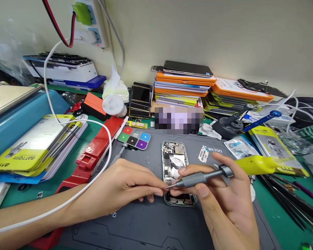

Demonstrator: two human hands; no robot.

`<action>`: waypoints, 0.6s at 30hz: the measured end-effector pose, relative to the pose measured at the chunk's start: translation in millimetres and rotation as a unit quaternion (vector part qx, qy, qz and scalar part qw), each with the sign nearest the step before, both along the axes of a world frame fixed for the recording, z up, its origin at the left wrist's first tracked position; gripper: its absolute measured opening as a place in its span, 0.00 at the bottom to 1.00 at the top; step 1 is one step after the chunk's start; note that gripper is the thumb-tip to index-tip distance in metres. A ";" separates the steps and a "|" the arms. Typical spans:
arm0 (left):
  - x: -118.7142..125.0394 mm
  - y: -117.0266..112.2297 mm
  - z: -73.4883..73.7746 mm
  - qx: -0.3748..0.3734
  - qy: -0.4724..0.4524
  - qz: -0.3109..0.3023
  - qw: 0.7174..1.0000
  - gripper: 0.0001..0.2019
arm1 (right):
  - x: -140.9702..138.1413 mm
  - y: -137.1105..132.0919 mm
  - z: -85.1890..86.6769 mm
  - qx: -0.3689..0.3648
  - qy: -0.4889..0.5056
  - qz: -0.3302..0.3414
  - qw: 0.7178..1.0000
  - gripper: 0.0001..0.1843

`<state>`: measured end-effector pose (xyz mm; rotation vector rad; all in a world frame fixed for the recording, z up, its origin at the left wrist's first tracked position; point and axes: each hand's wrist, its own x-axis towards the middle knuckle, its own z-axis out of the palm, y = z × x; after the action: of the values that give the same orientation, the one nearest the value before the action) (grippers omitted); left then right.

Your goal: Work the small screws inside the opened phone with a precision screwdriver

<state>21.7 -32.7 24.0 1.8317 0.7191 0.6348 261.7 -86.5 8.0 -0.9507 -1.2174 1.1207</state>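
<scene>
A dark grey work mat (135, 225) fills the lower centre of the frame and lies on a green bench surface (276, 215). At the left edge sits a blue machine housing (18, 119), with a fanned pile of yellow battery packs (31, 149) leaning against its lower side. In the upper centre, against the wall, stands a stack of orange and striped boxes (184, 86) with a dark phone lying on top. A red plastic holder (100, 146) runs diagonally left of centre, and a white cable (108, 139) loops over it and down across the person's forearm at the lower left.

The left hand (122, 187) comes in from the lower left, palm down over the mat, its fingers drawn together at the tip of the screwdriver bit. Whether they pinch a screw there is too small to tell. The right hand (224, 205), lower right of centre, grips a grey precision screwdriver (198, 178) between thumb and fingers, the tool lying almost level and pointing left.

Just behind both hands, in the centre of the mat, lies an opened phone (173, 158), back up and internals showing, its lower end partly hidden by the fingers. Upper left of it rests a small multicoloured screw tray (134, 138). A yellow-handled tool (261, 164) lies at the right, behind the right hand.
</scene>
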 end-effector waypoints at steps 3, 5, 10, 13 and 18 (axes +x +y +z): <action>-0.6 -0.6 0.0 0.008 0.005 -0.005 1.000 0.11 | -0.6 1.8 -0.1 -0.001 0.001 -0.002 1.000 0.22; -1.3 -0.6 0.1 0.015 0.010 -0.006 1.000 0.11 | -0.8 2.8 0.0 -0.001 -0.002 0.001 1.000 0.22; -4.1 -0.1 0.4 0.014 0.013 -0.022 1.000 0.11 | -0.7 2.9 1.1 -0.001 -0.010 0.014 1.000 0.23; -4.9 0.5 0.8 0.014 0.009 -0.035 0.999 0.11 | -0.1 4.3 1.6 -0.015 0.000 0.023 1.000 0.23; -4.6 2.1 0.7 0.013 0.013 -0.040 0.999 0.12 | 1.0 10.7 1.6 -0.048 0.055 0.047 0.996 0.22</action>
<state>17.2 -30.6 24.7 1.8857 0.6539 0.5724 262.7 -75.7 9.6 -0.8983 -1.1366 1.3000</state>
